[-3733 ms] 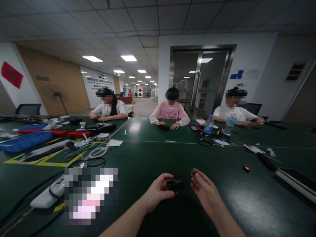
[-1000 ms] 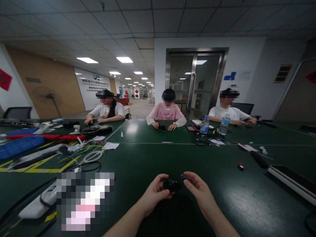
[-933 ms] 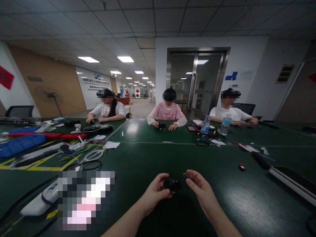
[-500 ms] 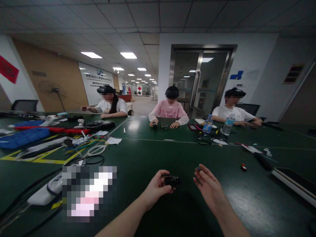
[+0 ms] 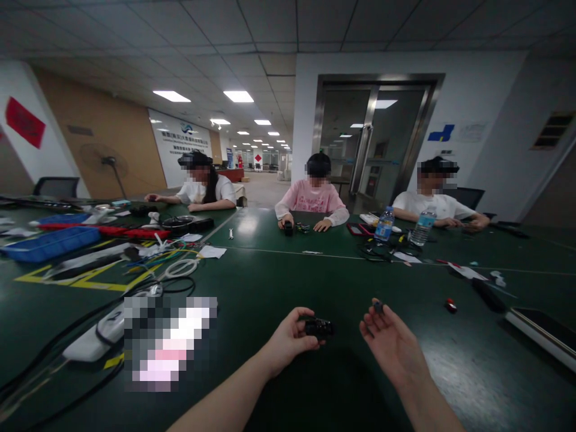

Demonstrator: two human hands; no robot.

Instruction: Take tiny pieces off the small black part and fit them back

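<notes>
My left hand [image 5: 292,339] is closed around a small black device [image 5: 319,327], with thumb below and fingers behind it, over the green table [image 5: 270,282]. To its right, my right hand [image 5: 391,339] is turned palm up and pinches a small dark piece [image 5: 378,306] at its fingertips. The hands are apart. What the dark piece is cannot be made out. A small red and black object [image 5: 450,305] lies on the table to the right of my right hand.
A white power strip [image 5: 94,336], cables [image 5: 180,268] and a blue tray [image 5: 54,243] lie at left. Two water bottles [image 5: 384,224] stand at back right. A tablet-like device [image 5: 544,336] is at the right edge. Three people sit across the table.
The view has shifted slightly. My right hand has moved a little to the right with the dark piece and its palm shows more. My left hand still holds the black device.
</notes>
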